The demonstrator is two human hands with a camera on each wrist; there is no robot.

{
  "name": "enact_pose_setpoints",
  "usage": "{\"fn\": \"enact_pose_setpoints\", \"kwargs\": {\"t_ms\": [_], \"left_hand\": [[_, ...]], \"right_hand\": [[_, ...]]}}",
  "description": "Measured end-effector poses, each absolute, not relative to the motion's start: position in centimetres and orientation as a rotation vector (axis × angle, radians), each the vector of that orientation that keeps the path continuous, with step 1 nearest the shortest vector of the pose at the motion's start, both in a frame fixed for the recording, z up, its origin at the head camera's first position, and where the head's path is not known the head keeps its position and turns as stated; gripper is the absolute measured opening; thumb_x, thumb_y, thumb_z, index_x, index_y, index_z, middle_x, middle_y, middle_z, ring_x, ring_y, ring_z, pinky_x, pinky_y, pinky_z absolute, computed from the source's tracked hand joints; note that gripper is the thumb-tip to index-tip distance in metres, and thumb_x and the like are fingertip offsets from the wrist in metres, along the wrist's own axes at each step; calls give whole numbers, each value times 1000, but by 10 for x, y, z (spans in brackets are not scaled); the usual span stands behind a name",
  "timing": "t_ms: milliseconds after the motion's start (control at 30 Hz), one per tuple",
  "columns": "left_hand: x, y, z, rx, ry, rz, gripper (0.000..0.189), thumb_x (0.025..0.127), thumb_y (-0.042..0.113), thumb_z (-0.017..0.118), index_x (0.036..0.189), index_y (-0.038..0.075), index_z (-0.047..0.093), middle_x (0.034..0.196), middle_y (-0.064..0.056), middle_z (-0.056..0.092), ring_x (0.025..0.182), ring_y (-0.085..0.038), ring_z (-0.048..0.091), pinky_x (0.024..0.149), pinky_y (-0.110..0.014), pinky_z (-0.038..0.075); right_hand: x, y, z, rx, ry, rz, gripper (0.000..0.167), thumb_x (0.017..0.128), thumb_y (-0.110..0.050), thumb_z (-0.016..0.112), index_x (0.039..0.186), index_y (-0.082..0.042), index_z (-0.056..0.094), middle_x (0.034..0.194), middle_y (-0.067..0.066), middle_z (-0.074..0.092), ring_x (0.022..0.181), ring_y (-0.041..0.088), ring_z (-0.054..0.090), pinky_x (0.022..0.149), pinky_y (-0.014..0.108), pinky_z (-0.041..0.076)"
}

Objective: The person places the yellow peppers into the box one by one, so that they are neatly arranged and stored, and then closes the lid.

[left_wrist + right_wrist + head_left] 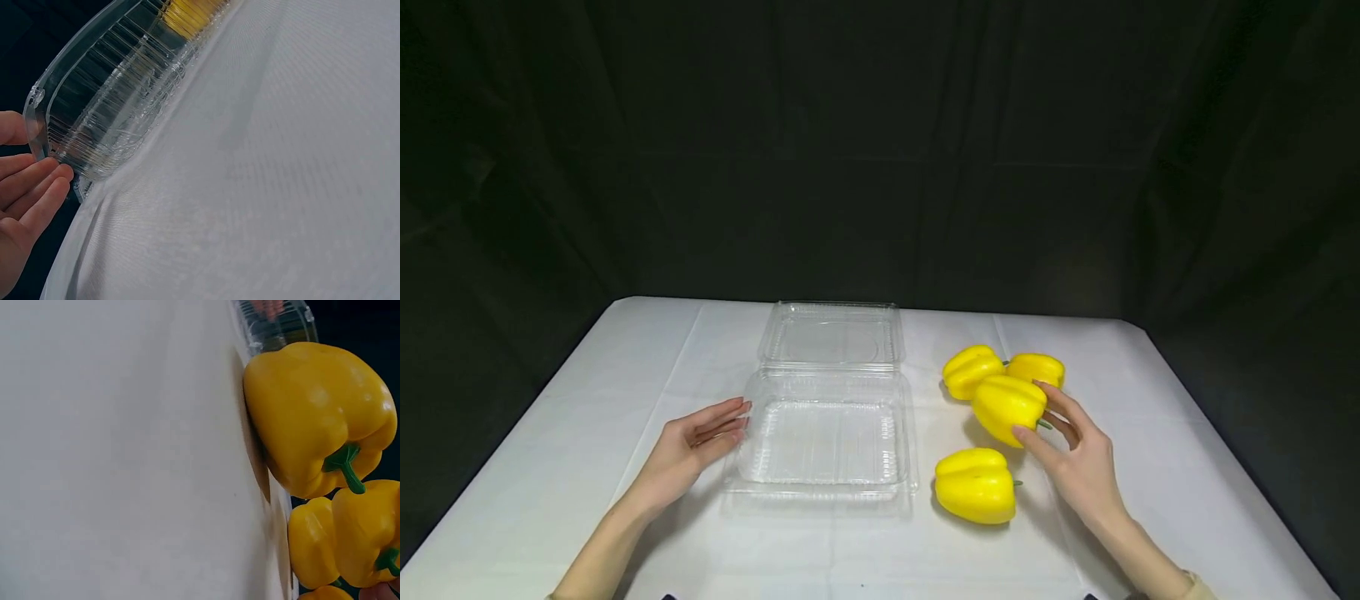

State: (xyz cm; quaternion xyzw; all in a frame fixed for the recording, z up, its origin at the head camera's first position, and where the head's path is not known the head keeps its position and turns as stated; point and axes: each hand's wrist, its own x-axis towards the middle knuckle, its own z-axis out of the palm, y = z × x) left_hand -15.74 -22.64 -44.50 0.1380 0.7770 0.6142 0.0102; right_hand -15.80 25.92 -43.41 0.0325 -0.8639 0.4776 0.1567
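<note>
Right hand [1078, 467], partly closed, with thumb and fingers pinching one yellow pepper [1009, 408] by its stem end, right of the middle of the table [625, 400]; impossible to tell from these views whether fully lifted. Left hand [673, 458], nearly straight-fingered, with fingertips at the left side of the clear container [823, 450] and no firm grip to be made out.

Likeliest trouble: a slip of the pinched pepper, from smooth, bulging skin held at one end only. Possible too: a bump into the left far pepper [972, 372] or right far pepper [1033, 367], both toward the far edge, from too low a carry, perhaps with a roll toward the right edge. Also a skid of the thin container, left of the table's middle, from a careless nudge.

Counted: four peppers, including one near pepper [975, 487] on the near-edge side; one container; one lid [835, 337], folded back toward the far edge; two hands.
</note>
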Motion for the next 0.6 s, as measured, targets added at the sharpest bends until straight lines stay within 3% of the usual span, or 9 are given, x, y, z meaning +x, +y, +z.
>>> {"fn": "enact_pose_setpoints", "kwargs": {"t_ms": [600], "left_hand": [[-157,-224,-444,406,2408,1925,53,97,11,65,144,-6,46,144,-21,54,121,-7,62,95,-18,52]], "right_hand": [[-163,236,-411,184,-2458,1477,68,89,-24,78,148,-16,47,148,4,49,116,1,54,97,7,45]]}}
